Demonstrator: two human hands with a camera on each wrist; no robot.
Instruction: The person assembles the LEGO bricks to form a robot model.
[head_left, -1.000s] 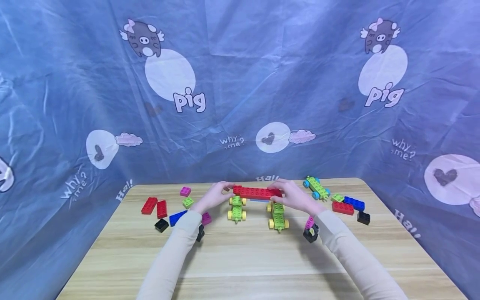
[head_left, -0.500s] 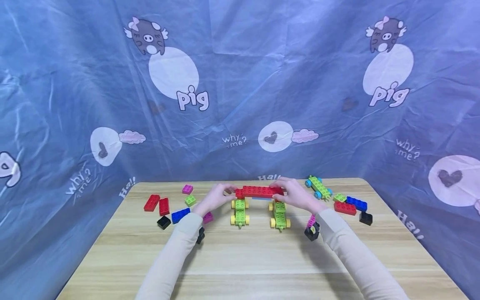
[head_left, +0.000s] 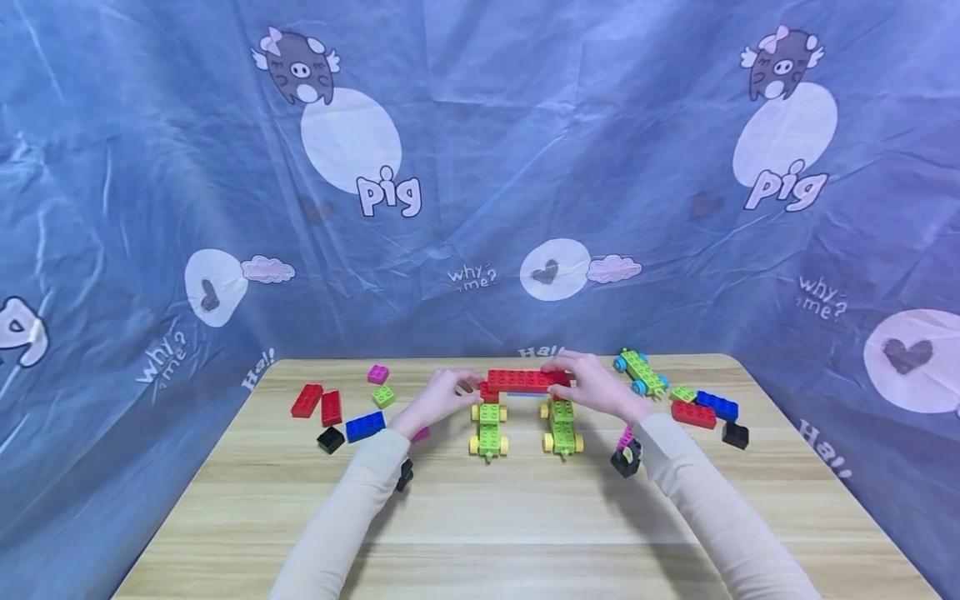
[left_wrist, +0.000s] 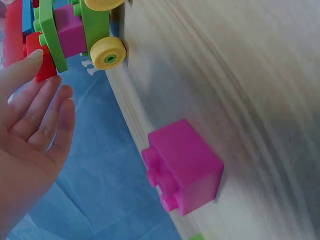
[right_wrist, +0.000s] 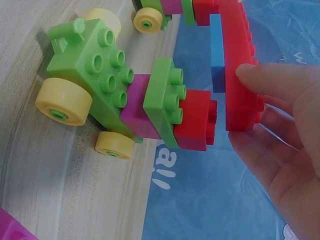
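Note:
In the head view my left hand [head_left: 441, 400] pinches a small red brick [left_wrist: 48, 66] at the top of the left wheeled stack [head_left: 489, 429]. My right hand [head_left: 598, 387] grips the right end of a long red brick [head_left: 517, 381] between thumb and fingers. Against its underside sits a blue brick [right_wrist: 217, 57]. The right stack has a green wheeled base [right_wrist: 95, 75], a magenta brick [right_wrist: 137, 102], a green brick [right_wrist: 159, 100] and a red brick [right_wrist: 192, 122]. A gap separates that red brick from the long one. Whether the long brick's left end touches the left stack, I cannot tell.
Loose red, blue, black, green and magenta bricks lie at the left, including a blue brick [head_left: 365, 426]. At the right are a green car with blue wheels [head_left: 640, 372], a red brick [head_left: 693, 414] and a black brick [head_left: 736, 434]. A patterned blue cloth [head_left: 480, 167] hangs behind.
The left wheeled stack has shifted a little right, closer to the right one. The long red brick's left end now overlaps the left stack's small red brick. The head view has tilted slightly.

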